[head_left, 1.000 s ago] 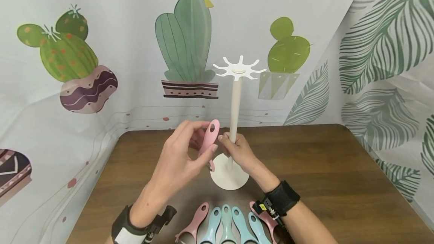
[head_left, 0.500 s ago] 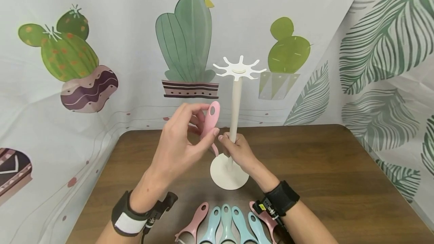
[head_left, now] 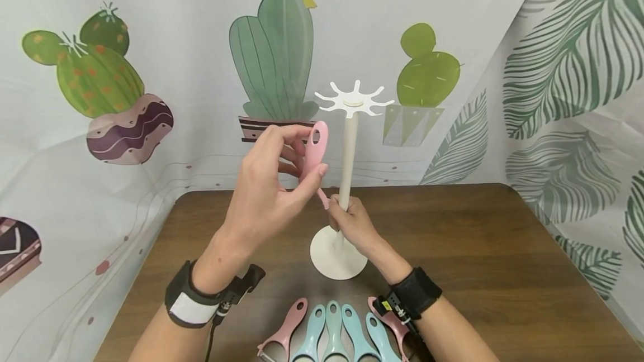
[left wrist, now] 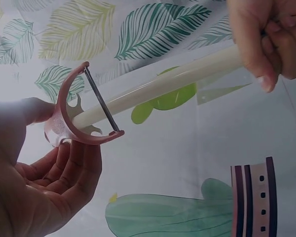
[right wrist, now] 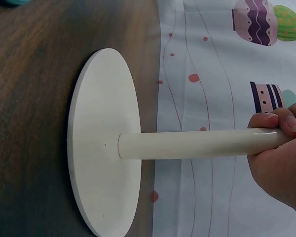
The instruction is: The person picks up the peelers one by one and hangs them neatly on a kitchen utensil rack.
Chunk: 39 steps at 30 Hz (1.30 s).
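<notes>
My left hand (head_left: pixel 271 183) pinches a pink peeler (head_left: pixel 315 147) by its handle, holed end up, left of the stand's pole and below its top. In the left wrist view the peeler (left wrist: pixel 64 116) shows its curved fork and metal blade (left wrist: pixel 102 101). My right hand (head_left: pixel 354 219) grips the lower pole of a cream stand (head_left: pixel 348 155), whose round base (right wrist: pixel 106 148) sits on the table. White hooks (head_left: pixel 354 100) spread out from the stand's top; the peeler is apart from them. Behind the pole, part of the right hand's fingers is hidden.
Several peelers lie fanned at the table's front edge: a pink one (head_left: pixel 289 325), a green one (head_left: pixel 334 328), blue ones (head_left: pixel 356 331) and another pink one partly under the right wrist. A printed curtain (head_left: pixel 201 71) hangs behind the wooden table (head_left: pixel 453 250).
My left hand has risen with the pink peeler, from beside the lower pole to about mid-pole height. The right hand keeps its grip on the stand, which stays in place.
</notes>
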Tool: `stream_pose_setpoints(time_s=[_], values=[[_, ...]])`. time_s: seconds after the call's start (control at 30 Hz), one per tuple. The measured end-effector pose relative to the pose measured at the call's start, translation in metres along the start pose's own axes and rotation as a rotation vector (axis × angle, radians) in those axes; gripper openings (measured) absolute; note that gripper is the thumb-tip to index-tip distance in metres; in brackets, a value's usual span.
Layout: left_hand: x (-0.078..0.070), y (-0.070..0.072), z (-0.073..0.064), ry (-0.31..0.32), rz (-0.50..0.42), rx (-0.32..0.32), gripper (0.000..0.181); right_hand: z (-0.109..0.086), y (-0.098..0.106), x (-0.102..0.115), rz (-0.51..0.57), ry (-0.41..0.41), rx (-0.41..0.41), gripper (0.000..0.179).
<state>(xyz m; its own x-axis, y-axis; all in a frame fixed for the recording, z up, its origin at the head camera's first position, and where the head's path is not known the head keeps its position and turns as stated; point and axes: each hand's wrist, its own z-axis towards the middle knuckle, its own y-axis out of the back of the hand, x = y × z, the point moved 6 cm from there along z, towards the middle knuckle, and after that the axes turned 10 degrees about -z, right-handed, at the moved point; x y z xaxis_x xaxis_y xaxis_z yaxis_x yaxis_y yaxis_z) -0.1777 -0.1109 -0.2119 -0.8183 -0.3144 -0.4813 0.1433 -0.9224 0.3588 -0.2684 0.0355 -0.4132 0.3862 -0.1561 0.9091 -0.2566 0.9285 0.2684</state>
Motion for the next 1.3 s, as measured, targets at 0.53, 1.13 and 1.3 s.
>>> stream_pose_setpoints(time_s=[0.53,1.13,1.3], values=[[0.0,0.003,0.02,-0.005,-0.026,-0.056,0.046,0.0,0.0,0.001,-0.014,0.002,-0.008,0.044],[0.004,-0.005,0.03,0.004,-0.048,-0.051,0.046,0.0,0.0,-0.001,-0.025,0.005,-0.028,0.045],[0.006,-0.009,0.03,0.008,-0.054,-0.044,0.046,0.0,0.0,0.0,-0.02,0.008,-0.028,0.046]])
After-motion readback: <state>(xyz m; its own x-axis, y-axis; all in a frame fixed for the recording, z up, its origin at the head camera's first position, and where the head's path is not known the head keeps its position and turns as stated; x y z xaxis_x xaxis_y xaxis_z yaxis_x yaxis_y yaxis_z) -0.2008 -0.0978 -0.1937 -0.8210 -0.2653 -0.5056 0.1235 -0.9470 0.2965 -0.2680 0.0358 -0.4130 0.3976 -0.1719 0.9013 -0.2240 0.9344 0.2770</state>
